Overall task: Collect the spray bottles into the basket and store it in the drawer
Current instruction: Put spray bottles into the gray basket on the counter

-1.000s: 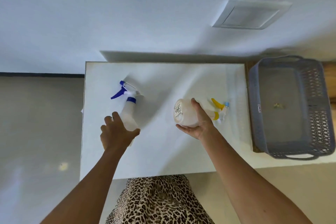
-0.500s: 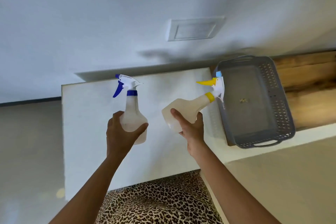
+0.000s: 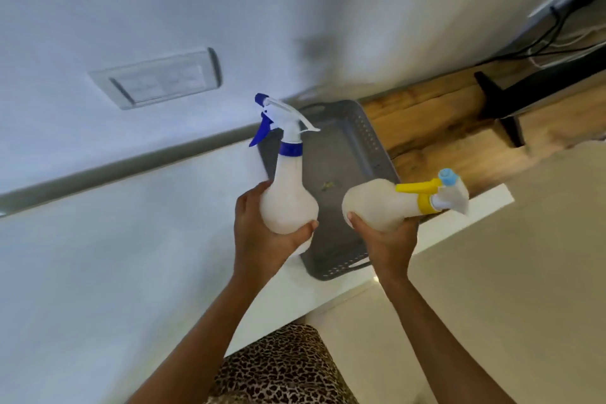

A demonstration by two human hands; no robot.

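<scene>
My left hand [image 3: 262,239] grips the round base of a white spray bottle with a blue trigger [image 3: 290,187], held upright. My right hand [image 3: 388,239] holds a second white spray bottle with a yellow trigger [image 3: 383,203], tipped on its side with the nozzle pointing right. Both bottles hang in the air over the grey perforated basket [image 3: 377,154], which stands on the white table [image 3: 131,239] at its right end. The basket holds only a small scrap on its floor. No drawer is in view.
A wooden surface [image 3: 442,128] runs to the right behind the basket, with a black stand [image 3: 505,102] and cables on it. A wall plate [image 3: 157,80] sits on the white wall. My leopard-print clothing [image 3: 278,371] shows below the table edge.
Both hands lifted the bottles off the table and carried them right, over the basket. The yellow-trigger bottle tipped flatter. The camera turned toward the right.
</scene>
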